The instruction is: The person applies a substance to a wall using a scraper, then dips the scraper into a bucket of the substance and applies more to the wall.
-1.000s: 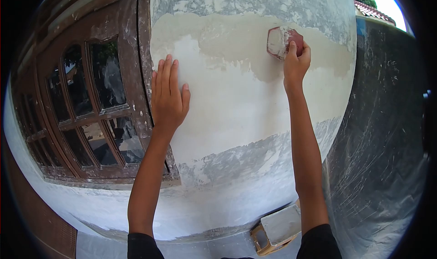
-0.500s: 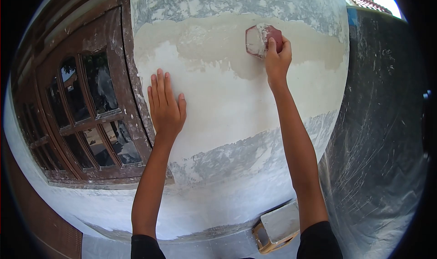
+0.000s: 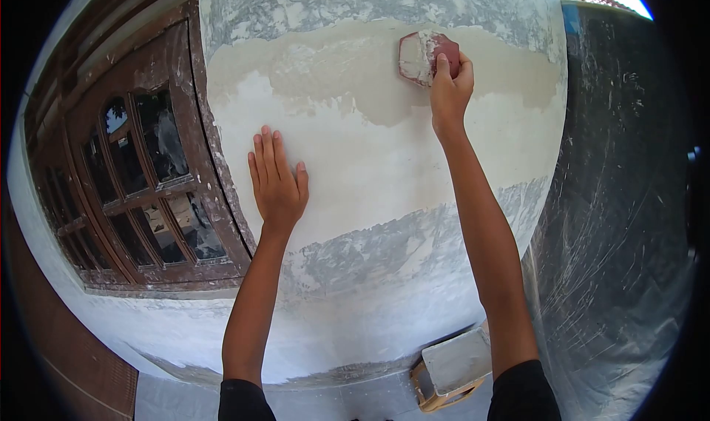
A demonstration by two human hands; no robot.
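With the right arm (image 3: 484, 228) stretched up, holds the red spreader (image 3: 429, 55) in the right hand (image 3: 452, 92), thumb on its face, at the wall's beige band (image 3: 333, 66). Rests the left hand (image 3: 281, 192) lower, on the white area (image 3: 355, 162), fingers upward, slightly apart.

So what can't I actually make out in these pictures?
All in the head view, now:
Left hand: palm hidden by the back of the hand.
Right hand: some fingertips hidden by the scraper.
Scraper's wall-facing side: hidden by its front.
Wall: top cut off by the picture's upper edge.
Behind the panes: masked by dark, reflecting glass.
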